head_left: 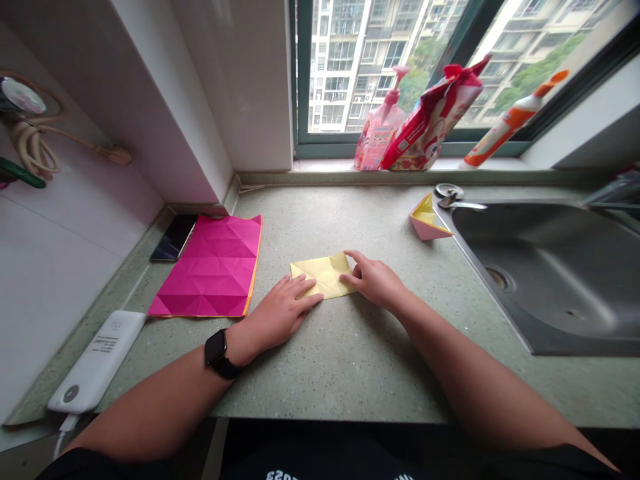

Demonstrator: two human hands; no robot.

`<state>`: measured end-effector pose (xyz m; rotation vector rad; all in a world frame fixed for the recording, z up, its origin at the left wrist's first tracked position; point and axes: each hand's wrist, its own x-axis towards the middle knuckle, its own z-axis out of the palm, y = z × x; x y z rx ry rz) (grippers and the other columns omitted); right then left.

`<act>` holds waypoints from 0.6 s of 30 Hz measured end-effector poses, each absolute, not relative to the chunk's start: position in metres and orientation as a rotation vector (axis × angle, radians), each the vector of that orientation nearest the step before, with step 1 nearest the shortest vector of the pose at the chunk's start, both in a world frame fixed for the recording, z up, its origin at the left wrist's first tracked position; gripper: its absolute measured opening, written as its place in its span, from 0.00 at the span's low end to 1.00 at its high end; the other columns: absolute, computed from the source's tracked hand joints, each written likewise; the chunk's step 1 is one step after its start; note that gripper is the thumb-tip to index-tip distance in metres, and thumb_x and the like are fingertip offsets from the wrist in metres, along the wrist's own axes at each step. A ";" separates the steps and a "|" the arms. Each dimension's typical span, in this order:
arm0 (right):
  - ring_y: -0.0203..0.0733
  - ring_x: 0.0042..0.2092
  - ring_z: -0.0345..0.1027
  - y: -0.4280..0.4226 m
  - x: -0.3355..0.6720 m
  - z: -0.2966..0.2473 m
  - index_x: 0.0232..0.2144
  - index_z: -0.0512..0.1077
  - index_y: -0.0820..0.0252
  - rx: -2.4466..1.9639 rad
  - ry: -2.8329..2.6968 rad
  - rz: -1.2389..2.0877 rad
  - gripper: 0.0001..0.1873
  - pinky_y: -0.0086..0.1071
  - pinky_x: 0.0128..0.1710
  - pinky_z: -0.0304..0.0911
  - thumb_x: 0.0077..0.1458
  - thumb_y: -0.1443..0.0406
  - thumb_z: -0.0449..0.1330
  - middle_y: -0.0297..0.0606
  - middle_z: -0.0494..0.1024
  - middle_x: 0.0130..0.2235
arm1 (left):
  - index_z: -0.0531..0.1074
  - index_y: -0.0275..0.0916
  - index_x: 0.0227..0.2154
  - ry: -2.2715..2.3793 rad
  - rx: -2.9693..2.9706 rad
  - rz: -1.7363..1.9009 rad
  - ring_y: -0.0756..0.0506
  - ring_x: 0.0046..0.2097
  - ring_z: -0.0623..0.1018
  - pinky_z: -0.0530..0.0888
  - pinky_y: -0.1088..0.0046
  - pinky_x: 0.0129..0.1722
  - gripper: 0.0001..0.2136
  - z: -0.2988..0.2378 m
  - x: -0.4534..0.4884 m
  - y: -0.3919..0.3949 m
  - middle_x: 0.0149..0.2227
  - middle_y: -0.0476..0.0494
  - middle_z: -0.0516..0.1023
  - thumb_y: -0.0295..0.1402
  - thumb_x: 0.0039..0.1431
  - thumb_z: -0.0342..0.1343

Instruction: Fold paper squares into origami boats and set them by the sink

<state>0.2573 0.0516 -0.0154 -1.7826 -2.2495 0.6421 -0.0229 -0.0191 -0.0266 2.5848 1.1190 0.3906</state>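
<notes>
Pressing down, the left hand [283,310] lies flat and open, palm toward the speckled green countertop [350,380], its extended fingers resting on the near-left part of a folded yellow paper [324,275], apparently to pin it in place. The right hand [375,280] is half-curled, with the thumb along the paper's upper side and the fingertips at its right side, positioned to steady or work that edge; whether it pinches the sheet or only touches it cannot be determined from this view. The paper lies on the counter between both hands, flattened, layered and angular, with fold edges visible. To its left lies a creased magenta sheet [213,267], opened flat. Beyond the right hand, a folded pink-and-yellow paper form [427,220] sits near the rim of a stainless sink [500,233].
</notes>
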 end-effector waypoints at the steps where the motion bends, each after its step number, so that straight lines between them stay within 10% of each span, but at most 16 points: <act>1: 0.46 0.35 0.76 0.052 0.257 -0.016 0.68 0.69 0.55 -1.789 -2.243 0.634 0.32 0.35 0.32 0.59 0.64 0.58 0.66 0.35 0.85 0.34 | 0.74 0.47 0.65 1.123 2.592 0.377 0.33 0.75 0.67 0.66 0.38 0.73 0.20 -0.027 -0.023 -0.019 0.73 0.36 0.70 0.27 0.75 0.54; 18: 0.54 0.49 0.75 0.051 0.251 -0.023 0.54 0.82 0.51 -1.530 -2.392 0.221 0.17 0.45 0.51 0.69 0.65 0.57 0.68 0.46 0.82 0.49 | 0.72 0.49 0.69 1.159 2.617 0.253 0.27 0.76 0.62 0.57 0.32 0.74 0.22 -0.017 -0.018 -0.027 0.73 0.32 0.67 0.43 0.77 0.56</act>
